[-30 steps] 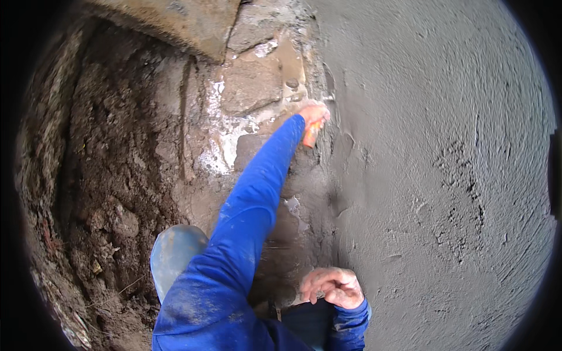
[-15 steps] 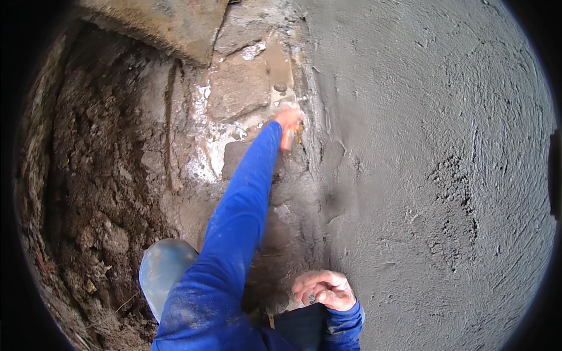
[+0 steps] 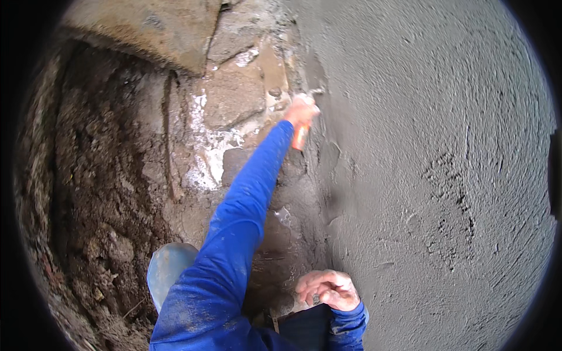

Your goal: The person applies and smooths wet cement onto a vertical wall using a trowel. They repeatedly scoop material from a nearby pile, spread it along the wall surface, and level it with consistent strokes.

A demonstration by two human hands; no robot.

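Note:
My left arm reaches far forward, and my left hand [image 3: 302, 111] is closed round the orange handle [image 3: 300, 138] of a tool that looks like a trowel. The handle's end sticks out below the fist; motion blurs the tool's far part, beside the border of the wet grey cement [image 3: 404, 193]. Close to my body, my right hand [image 3: 329, 291] has its fingers curled toward the thumb. Between them shows a small grey lump [image 3: 317, 299], perhaps mortar.
Fresh cement covers the right side. Left of it runs a strip of wet stones [image 3: 234, 96] with white splashes. Brown rough earth [image 3: 108, 169] lies at the left, below a slanted concrete slab [image 3: 146, 29]. A grey-blue rounded boot or knee [image 3: 170, 272] shows beside my left arm.
My left hand has moved slightly right with the orange-handled tool, onto the cement's border. A darker smoothed patch now shows just beyond it. The right hand has hardly moved.

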